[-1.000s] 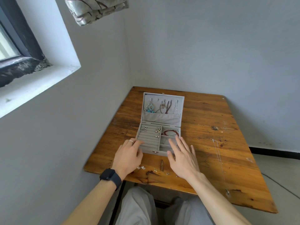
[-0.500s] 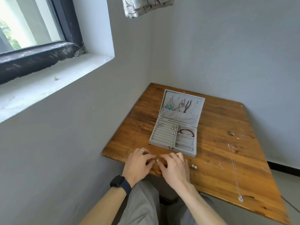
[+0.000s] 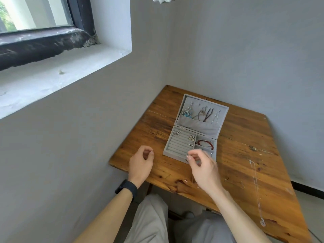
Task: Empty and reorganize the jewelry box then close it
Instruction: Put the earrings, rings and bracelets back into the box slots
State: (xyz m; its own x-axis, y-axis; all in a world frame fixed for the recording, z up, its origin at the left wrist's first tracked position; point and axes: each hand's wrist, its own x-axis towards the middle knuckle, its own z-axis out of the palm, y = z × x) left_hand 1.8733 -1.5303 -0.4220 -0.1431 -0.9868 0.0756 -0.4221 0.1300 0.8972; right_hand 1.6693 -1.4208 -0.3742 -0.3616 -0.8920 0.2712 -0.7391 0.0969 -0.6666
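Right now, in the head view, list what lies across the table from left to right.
Left hand → jewelry box → silver necklace. The right hand, pinching a small jewelry piece, overlaps the box, so I leave it out.

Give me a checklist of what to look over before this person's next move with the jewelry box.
1. Jewelry box lid open: ok.
2. Right hand pinches a small shiny piece: ok.
3. Left hand holding anything: cannot tell; thumb and forefinger meet, but nothing shows between them.
4. Free ring rows in the box: ok, the near rows are bare.
5. Table cleared of loose jewelry: not ok; tiny earrings and a necklace lie on it.
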